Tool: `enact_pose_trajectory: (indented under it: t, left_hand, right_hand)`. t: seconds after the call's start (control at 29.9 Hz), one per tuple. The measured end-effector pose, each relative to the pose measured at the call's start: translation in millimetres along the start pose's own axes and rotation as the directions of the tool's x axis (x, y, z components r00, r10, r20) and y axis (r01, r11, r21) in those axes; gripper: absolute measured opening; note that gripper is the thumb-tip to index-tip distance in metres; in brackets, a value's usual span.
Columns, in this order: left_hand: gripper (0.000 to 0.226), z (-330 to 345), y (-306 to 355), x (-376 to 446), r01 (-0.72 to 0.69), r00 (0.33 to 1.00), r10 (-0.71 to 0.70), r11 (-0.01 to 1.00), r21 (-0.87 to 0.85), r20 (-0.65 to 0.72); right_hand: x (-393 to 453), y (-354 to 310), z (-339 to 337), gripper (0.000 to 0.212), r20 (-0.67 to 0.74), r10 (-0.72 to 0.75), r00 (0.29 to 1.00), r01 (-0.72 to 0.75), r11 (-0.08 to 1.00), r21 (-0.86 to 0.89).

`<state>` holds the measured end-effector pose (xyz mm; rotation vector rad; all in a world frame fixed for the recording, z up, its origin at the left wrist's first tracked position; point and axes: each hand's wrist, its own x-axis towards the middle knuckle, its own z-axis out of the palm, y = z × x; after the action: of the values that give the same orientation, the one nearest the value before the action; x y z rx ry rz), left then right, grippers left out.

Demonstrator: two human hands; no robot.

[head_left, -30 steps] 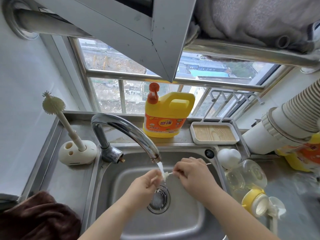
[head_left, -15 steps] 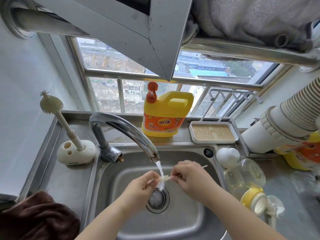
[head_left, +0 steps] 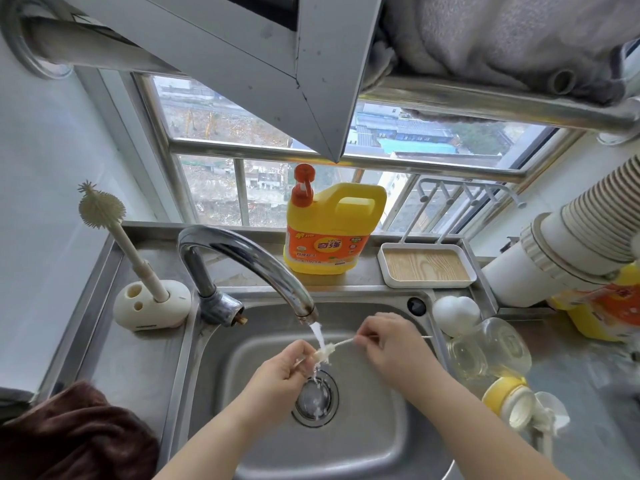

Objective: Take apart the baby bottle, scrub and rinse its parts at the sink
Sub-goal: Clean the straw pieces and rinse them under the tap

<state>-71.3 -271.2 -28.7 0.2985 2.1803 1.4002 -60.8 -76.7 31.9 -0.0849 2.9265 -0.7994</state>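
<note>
Both hands work over the steel sink (head_left: 381,427) under the running faucet (head_left: 249,258). My right hand (head_left: 391,344) pinches the wire stem of a thin straw brush (head_left: 341,344); its white bristle head sits in the water stream (head_left: 317,334). My left hand (head_left: 280,368) pinches a small pale bottle part (head_left: 301,362) at the bristle tip, mostly hidden by fingers. On the counter to the right lie the clear bottle body (head_left: 491,348), the yellow collar with nipple (head_left: 509,401) and a white rounded piece (head_left: 455,313).
A yellow dish soap jug (head_left: 332,230) and a wood-lined white tray (head_left: 427,266) stand behind the sink. A bottle brush (head_left: 104,209) leans in its white holder (head_left: 152,304) at left. A brown towel (head_left: 69,434) lies at front left. A white duct (head_left: 571,244) crosses at right.
My right hand has drawn to the right, so more of the brush stem and the bristle head show between my hands. Water keeps running.
</note>
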Motion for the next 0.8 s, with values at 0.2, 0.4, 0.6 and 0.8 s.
enact_pose_trajectory:
  t: [0.2,0.4,0.6,0.8]
  left_hand:
    - [0.016,0.1,-0.1,0.0,-0.007,1.000,0.007,1.000,-0.010,0.009]
    - [0.023,0.5,6.5,-0.4,0.026,0.999,-0.025,0.998,-0.053,0.021]
    - [0.031,-0.7,9.1,1.3,0.100,0.995,-0.100,0.986,-0.136,0.004]
    - [0.009,-9.6,6.5,9.1,0.118,0.929,-0.317,0.745,-0.656,-0.193]
  right_hand:
    - [-2.9,-0.9,1.6,0.012,-0.010,0.020,1.000,-0.020,1.000,0.003]
    - [-6.5,-2.2,1.3,0.011,0.004,0.053,0.999,-0.052,0.999,-0.014]
    - [-10.5,7.0,-5.6,0.012,0.071,0.158,0.985,-0.159,0.987,0.012]
    - [-36.8,31.1,-14.1,0.029,0.174,0.332,0.927,-0.350,0.932,0.091]
